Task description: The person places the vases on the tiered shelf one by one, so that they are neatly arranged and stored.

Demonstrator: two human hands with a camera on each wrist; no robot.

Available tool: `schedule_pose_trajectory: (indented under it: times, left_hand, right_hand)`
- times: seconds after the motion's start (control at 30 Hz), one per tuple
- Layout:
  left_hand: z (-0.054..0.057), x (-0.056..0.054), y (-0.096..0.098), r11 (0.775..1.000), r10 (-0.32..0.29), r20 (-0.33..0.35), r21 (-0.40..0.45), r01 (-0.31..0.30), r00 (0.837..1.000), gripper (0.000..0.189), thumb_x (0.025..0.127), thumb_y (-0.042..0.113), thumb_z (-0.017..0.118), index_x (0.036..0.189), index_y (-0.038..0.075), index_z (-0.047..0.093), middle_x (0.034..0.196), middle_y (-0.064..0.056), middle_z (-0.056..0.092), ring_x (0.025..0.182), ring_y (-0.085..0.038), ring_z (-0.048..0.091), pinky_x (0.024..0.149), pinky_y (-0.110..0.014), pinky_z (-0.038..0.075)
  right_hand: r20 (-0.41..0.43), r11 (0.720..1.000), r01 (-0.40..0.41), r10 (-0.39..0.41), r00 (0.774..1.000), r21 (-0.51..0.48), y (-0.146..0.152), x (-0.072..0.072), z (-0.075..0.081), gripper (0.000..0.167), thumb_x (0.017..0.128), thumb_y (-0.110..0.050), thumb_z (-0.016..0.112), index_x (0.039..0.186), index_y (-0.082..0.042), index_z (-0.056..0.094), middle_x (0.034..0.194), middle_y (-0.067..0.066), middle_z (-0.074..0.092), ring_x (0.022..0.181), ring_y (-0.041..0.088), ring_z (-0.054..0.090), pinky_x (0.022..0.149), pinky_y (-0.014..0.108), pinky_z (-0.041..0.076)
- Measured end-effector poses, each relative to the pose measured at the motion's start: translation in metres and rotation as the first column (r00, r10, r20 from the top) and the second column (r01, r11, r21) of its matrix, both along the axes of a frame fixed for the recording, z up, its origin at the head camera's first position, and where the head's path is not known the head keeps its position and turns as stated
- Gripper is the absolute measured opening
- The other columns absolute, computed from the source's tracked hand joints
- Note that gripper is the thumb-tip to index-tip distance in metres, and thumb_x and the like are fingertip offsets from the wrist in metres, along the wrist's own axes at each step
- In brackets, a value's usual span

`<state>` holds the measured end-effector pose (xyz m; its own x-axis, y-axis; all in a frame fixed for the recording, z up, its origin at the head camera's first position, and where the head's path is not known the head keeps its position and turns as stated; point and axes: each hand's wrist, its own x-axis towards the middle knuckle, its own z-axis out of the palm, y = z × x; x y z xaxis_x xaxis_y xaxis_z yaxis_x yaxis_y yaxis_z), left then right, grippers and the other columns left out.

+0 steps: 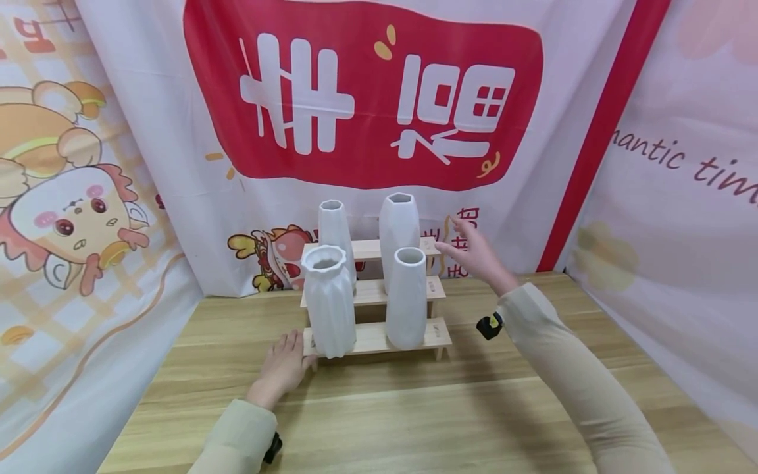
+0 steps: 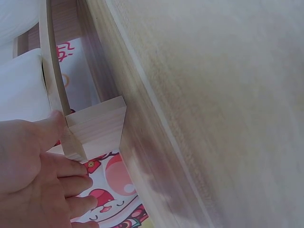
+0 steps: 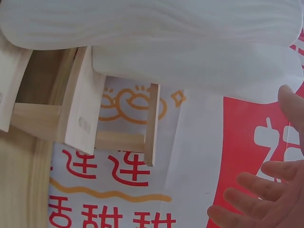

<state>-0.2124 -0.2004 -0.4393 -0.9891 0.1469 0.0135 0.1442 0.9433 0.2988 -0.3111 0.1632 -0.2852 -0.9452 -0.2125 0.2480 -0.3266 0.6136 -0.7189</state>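
A stepped wooden stand (image 1: 370, 336) holds several white vases. On its lowest step are a ribbed vase (image 1: 330, 309) with a flared rim, at left, and a smooth tapering vase (image 1: 407, 303), at right. Behind them, a slim vase (image 1: 335, 227) and a wider faceted vase (image 1: 398, 227) stand on the middle step. My left hand (image 1: 285, 363) touches the lowest step's left end, thumb along the front edge and fingers extended beside it. Off to the right of the faceted vase, my right hand (image 1: 474, 253) is raised with fingers spread, its thumb near that vase's upper part in the right wrist view.
The stand sits on a wood-grain table (image 1: 379, 421). Right behind it hangs a white cloth backdrop with a red printed panel (image 1: 367, 92). Printed cloths (image 1: 65, 217) also wall in the left and right sides. A black device (image 1: 490, 325) is at my right wrist.
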Motion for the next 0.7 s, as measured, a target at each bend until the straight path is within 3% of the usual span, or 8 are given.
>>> schedule_pose_trajectory:
  times: [0.43, 0.7]
  left_hand:
    - [-0.006, -0.004, 0.000, 1.000, -0.004, 0.000, -0.010, 0.004, 1.000, 0.062, 0.096, 0.026, 0.048, 0.135, -0.017, 0.025, 0.140, -0.034, 0.024, 0.128, -0.049, 0.019, 0.103, -0.060, 0.015]
    - [-0.002, -0.002, 0.000, 1.000, -0.002, 0.003, 0.015, 0.002, 1.000, 0.063, 0.097, 0.028, 0.045, 0.136, -0.017, 0.024, 0.141, -0.034, 0.022, 0.129, -0.049, 0.017, 0.104, -0.059, 0.012]
  right_hand:
    - [0.047, 0.995, 0.048, -0.052, 0.998, 0.087, 0.016, 0.002, -0.021, 0.088, 0.082, -0.060, 0.055, 0.147, -0.011, 0.021, 0.148, 0.013, 0.025, 0.133, 0.033, 0.025, 0.101, 0.056, 0.028]
    - [0.091, 0.992, 0.054, -0.064, 0.994, 0.113, 0.021, 0.010, -0.032, 0.095, 0.079, -0.068, 0.050, 0.148, -0.012, 0.017, 0.149, 0.015, 0.021, 0.133, 0.036, 0.023, 0.100, 0.059, 0.025]
